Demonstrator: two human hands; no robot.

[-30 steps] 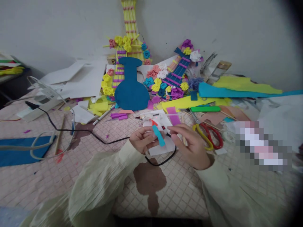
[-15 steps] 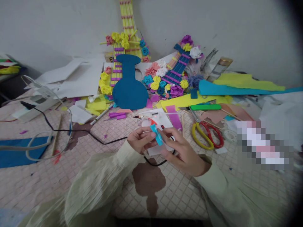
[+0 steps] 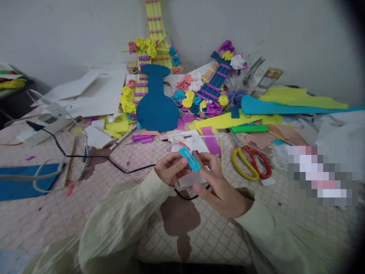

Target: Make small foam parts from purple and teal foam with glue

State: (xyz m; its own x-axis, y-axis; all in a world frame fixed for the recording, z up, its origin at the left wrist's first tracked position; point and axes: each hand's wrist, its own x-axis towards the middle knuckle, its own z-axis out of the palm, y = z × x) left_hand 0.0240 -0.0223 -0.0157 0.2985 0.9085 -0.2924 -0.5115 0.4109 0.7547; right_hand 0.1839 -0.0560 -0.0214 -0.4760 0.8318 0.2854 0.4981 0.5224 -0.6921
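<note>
A small strip of light blue paper (image 3: pixel 187 153) is held up over the middle of the table, its flat face towards me. A thin white line runs along it; whether this is glue or a stick I cannot tell. My left hand (image 3: pixel 172 167) pinches its left side between thumb and fingers. At its right end, my right hand (image 3: pixel 219 182) grips with the fingertips, the thumb standing apart below. Behind the strip sits a white device (image 3: pixel 196 140) with a small glowing light, partly hidden by my hands, and a black cable (image 3: pixel 137 169) leads towards it.
Scissors (image 3: pixel 245 163) with yellow and red handles lie to the right, by a green-handled cutter (image 3: pixel 249 129). A dark blue guitar-shaped cutout (image 3: pixel 158 110) leans at the back among paper flowers (image 3: pixel 187 99). A power strip (image 3: pixel 42 131) sits left.
The light blue strip has turned from a steep, narrow angle to face me more flatly, showing its white line. Both hands still hold it. The whole view has shifted slightly.
</note>
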